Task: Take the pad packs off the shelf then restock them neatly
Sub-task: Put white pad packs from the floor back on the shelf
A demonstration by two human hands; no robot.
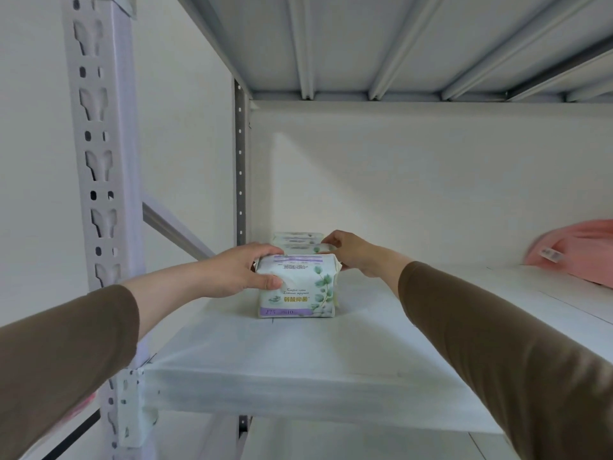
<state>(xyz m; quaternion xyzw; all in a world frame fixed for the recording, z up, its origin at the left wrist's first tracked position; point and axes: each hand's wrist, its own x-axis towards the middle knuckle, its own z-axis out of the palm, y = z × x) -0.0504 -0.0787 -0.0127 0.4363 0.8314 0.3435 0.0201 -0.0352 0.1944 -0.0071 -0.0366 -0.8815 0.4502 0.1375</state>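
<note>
A row of white pad packs with green leaves and purple bands stands on the white shelf board (298, 360), near its left rear. My left hand (242, 273) grips the front pad pack (298, 290) at its upper left corner, thumb on the front face. My right hand (351, 252) reaches past that pack's right side and curls its fingers over the pad packs behind (298, 242). Those rear packs are mostly hidden by the front one.
A pink folded item (577, 252) with a small tag lies on the same shelf at the far right. The perforated grey upright (99, 180) stands at the left. The ribbed underside of the upper shelf (414, 44) hangs overhead.
</note>
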